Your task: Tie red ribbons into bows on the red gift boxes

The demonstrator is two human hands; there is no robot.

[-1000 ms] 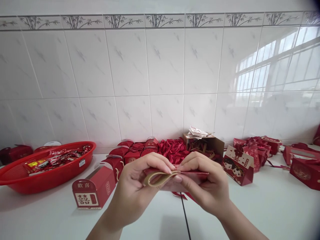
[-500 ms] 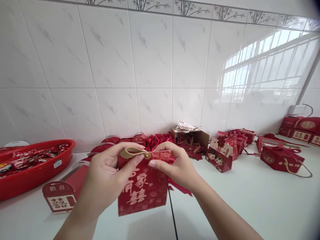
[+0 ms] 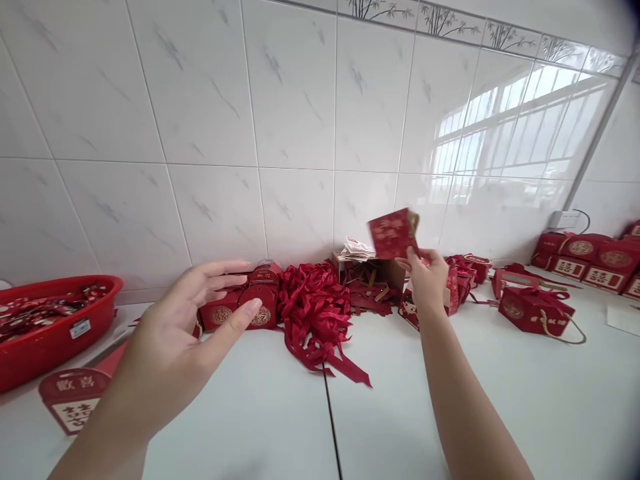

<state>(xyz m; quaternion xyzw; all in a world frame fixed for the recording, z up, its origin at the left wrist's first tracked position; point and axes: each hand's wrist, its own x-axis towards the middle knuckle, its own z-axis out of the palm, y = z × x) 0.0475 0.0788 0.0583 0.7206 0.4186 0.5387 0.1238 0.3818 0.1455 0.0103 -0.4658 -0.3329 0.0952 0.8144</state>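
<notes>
My right hand (image 3: 426, 279) grips a small red gift bag (image 3: 391, 233) by one end. The bag is tilted and raised above the back of the table, near an open cardboard box (image 3: 400, 280) of red pieces. Part of its tan strap shows at the bag's right side. My left hand (image 3: 185, 347) is open over the left part of the table, thumb and fingers apart, with nothing in it. Behind its fingers stand red boxes with gold emblems (image 3: 263, 307). A heap of red ribbons (image 3: 316, 303) lies between my two hands.
On the left is a red plastic basin (image 3: 95, 317) full of small packets, with a red-and-cream box (image 3: 70, 397) before it. Further right are a red box with a rope handle (image 3: 535, 310) and stacked red boxes (image 3: 583, 247). A tiled wall (image 3: 295, 133) backs the white table (image 3: 270, 413).
My left hand has let go of the gift bag and opened. My right hand has carried the bag up, away and to the right. The view has turned slightly right.
</notes>
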